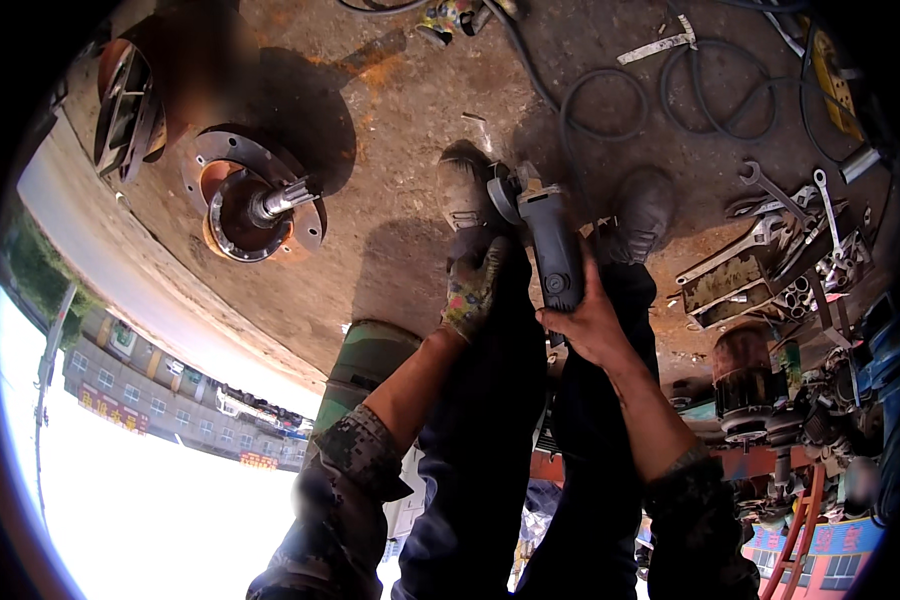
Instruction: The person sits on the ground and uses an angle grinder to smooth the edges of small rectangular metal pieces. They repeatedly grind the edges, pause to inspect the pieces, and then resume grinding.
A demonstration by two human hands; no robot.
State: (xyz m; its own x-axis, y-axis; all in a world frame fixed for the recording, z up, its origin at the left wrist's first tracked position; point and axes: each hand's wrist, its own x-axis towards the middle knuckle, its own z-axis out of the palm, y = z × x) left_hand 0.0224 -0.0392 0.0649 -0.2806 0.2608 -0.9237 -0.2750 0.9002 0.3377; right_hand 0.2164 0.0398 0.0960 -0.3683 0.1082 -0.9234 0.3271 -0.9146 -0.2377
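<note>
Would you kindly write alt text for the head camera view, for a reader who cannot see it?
A person's bare right hand holds a dark grinder, seen between two shoes, with the gloved left hand nearby. On the stained floor, a rusty round metal part sits at left, and wrenches lie at right.

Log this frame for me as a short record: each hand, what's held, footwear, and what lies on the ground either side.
Right hand: bare, gripping the angle grinder
Held: grey angle grinder, disc end pointing away from the wearer
Left hand: gloved, near the disc end; contact unclear
Footwear: worn shoes
Ground left: flanged metal part with a shaft
Ground right: adjustable wrench, metal tray
</note>
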